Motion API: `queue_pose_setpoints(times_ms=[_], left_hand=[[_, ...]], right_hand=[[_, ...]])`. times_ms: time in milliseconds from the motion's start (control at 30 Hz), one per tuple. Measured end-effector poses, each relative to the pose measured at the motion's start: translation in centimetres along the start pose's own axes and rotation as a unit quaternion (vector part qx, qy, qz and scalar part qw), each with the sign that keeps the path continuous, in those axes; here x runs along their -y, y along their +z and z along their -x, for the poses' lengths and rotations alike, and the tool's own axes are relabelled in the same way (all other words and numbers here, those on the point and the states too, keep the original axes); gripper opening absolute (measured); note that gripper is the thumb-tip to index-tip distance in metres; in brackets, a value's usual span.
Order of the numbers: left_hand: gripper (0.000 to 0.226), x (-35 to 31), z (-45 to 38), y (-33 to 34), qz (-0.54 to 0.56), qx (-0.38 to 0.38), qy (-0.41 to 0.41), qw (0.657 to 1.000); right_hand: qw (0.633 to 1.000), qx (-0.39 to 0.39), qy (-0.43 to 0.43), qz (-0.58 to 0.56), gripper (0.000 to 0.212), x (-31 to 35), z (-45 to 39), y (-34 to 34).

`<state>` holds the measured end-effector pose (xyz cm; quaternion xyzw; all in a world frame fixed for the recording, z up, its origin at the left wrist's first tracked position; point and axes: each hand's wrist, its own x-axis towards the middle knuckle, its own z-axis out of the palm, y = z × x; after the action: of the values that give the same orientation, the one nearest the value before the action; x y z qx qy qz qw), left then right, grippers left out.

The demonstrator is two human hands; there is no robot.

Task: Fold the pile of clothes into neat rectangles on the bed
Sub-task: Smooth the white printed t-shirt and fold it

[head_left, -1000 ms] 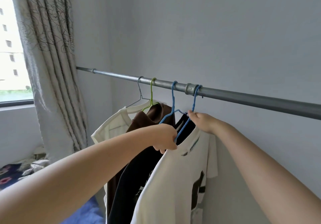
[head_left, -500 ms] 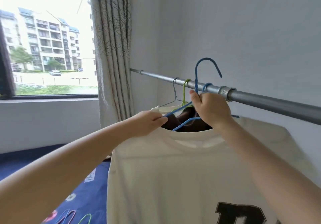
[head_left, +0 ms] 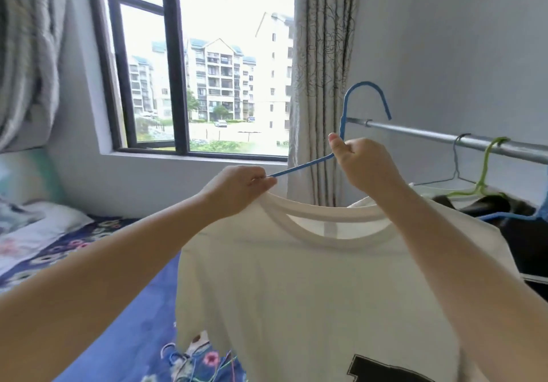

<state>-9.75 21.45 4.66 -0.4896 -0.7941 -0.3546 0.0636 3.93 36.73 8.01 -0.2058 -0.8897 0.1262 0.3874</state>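
**A:** Looks like a cream T-shirt [head_left: 311, 286] on a blue hanger [head_left: 344, 132], held up in the air over the blue flowered bed [head_left: 142, 307], clear of the metal rail [head_left: 444, 140]. Any tips on handling?

**B:** Soft and light, probably. Hangs limp, so no stiffness to count on; likely to slump the second the hanger comes out. Not fragile, not slippery by the look of it.

**A:** Where to grab, then?

**B:** Already half there. Left hand [head_left: 237, 186] pinching the collar edge together with the hanger's arm; right hand [head_left: 364, 165] curled tight round the hanger neck just under the hook. Best bet: slide the hanger out through the neck hole, then take both shoulder seams and lay it flat on the bed.

**A:** And the look of it?

**B:** Plain cream, ribbed round neck, chunky black print low on the front, cut off by the bottom edge. Smooth, hardly creased. More clothes on a green hanger [head_left: 486, 171] and others, back on the rail.
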Motion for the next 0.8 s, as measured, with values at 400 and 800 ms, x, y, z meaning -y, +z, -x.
queue_pose_setpoints(times_ms=[400, 800], left_hand=[[0.036, 12.8, -3.9, -10.0, -0.039, -0.013, -0.006, 0.999], [0.049, 22.5, -3.6, -14.7, -0.311, -0.143, 0.17, 0.924]], right_hand=[[0.997, 0.033, 0.057, 0.029, 0.048, 10.1, -7.4, 12.1], [0.986, -0.016, 0.049, -0.16, 0.049, 11.0, -10.2, 17.3]])
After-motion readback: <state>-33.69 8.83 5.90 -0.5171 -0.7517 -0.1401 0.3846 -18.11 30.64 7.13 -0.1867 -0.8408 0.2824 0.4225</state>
